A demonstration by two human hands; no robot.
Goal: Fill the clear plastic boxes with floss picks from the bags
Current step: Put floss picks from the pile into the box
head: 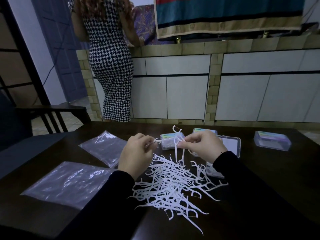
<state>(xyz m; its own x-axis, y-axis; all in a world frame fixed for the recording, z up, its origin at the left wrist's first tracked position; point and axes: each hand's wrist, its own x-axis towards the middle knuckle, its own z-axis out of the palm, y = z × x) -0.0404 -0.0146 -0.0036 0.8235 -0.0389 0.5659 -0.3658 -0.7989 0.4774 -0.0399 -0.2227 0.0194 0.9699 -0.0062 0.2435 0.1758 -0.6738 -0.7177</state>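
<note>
Right hand [202,146]: fingers [186,142] pinching a small bunch of floss picks [177,144], some dangling, one poking up. Left hand [134,153]: fingers curled, nipping a single pick [156,141]. Below, a loose heap of picks [171,186] sprawls on the dark surface [259,179]. Just beyond, clear boxes: one filled [166,143], one open [230,144], another apart at right [272,141]. Two plastic bags [103,147] lie flat at left.

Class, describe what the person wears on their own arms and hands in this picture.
Both arms are in long dark sleeves reaching the wrists. The left hand and right hand are bare: no gloves or rings visible. A thin dark band shows at the right wrist.
</note>
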